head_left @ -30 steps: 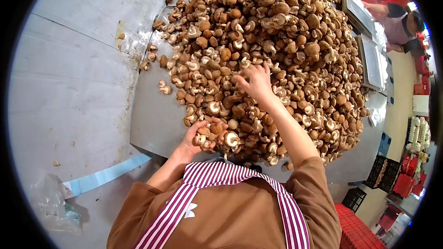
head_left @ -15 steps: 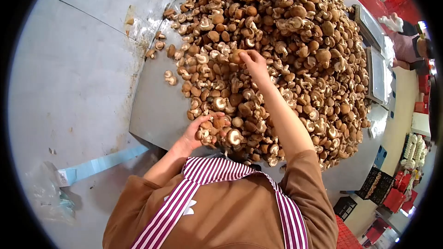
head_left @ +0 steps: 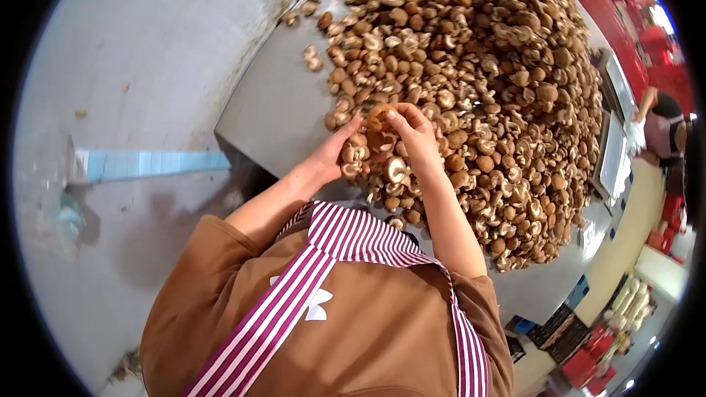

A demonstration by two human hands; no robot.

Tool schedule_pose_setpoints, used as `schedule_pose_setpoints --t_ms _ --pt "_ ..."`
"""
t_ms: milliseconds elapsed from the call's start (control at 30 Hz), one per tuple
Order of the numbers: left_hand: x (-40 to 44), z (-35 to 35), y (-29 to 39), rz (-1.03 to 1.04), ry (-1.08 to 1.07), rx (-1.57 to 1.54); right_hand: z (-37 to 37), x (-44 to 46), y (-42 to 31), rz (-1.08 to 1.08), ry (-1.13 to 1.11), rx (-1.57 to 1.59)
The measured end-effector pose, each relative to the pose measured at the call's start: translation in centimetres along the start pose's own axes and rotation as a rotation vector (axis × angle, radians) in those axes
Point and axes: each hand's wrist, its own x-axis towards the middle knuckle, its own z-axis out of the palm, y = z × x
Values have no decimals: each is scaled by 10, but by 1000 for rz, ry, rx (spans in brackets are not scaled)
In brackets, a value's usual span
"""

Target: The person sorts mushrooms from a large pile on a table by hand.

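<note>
A large heap of brown-capped shiitake mushrooms (head_left: 471,66) covers the grey metal table (head_left: 272,103). At the heap's near left edge, my left hand (head_left: 334,153) is curled around several mushrooms (head_left: 356,151), some with pale stems showing. My right hand (head_left: 415,134) pinches one mushroom (head_left: 380,117) by its cap between thumb and fingers, right beside the left hand. Just below the hands lies a mushroom with its pale underside up (head_left: 396,170).
Weighing scales (head_left: 612,154) stand along the table's far right side, with another person (head_left: 660,125) beyond them. A light blue strip (head_left: 154,165) lies on the floor to the left. Dark crates (head_left: 560,332) sit at lower right.
My right hand has brought its mushroom from over the heap back towards my left hand. My left hand still holds its mushrooms. The whole view has turned and shifted slightly.
</note>
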Motion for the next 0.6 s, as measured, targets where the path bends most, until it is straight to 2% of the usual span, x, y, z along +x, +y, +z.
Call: schedule_pose_setpoints --t_ms 33,100,167,233,333,400,567,600 --pt "-7 -6 -4 -3 5 -25 10 -11 0 73 -20 45" --pt "-25 -10 -7 23 30 13 21 -13 23 -39 -53 -21" --pt "-42 -16 -18 65 70 44 36 -19 29 -117 25 -307" --pt "-53 -21 -28 99 105 84 47 -37 19 -75 15 -483" --pt "-67 -38 -41 171 219 33 60 -39 31 -33 -86 -511" --pt "-81 -51 -40 154 150 36 73 -44 25 -12 -171 -507" --pt "-127 -95 -48 238 239 -37 81 -44 32 -9 -222 -461" --pt "-139 -113 -53 232 315 -117 76 -42 37 -8 -224 -423"
